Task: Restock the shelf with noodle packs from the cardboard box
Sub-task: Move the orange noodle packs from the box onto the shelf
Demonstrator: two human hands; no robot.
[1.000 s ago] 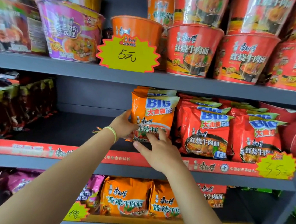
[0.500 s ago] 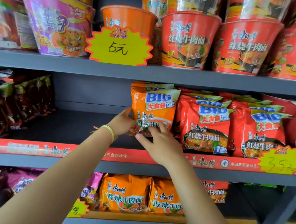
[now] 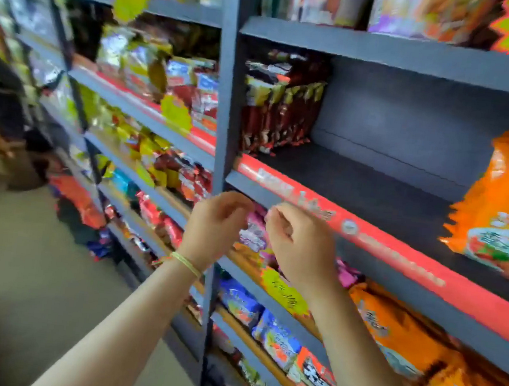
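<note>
Swinging left since a second ago, the view now shows the shelf [image 3: 371, 202] at a slant, and both hands have let go of the orange noodle pack [image 3: 506, 210], which stands at the right edge of the frame on the dark shelf board. Between that pack and the row of dark red packs [image 3: 280, 117] at centre lies a wide bare stretch of board, with the red price strip [image 3: 397, 255] along its front edge. Floor [image 3: 18, 278] fills the lower left. The left hand [image 3: 217, 225], with a yellow band [image 3: 186, 262] at the wrist, and the right hand [image 3: 297, 239] hang in front of the strip, near each other, fingers loosely curled and holding nothing; the frame is blurred
</note>
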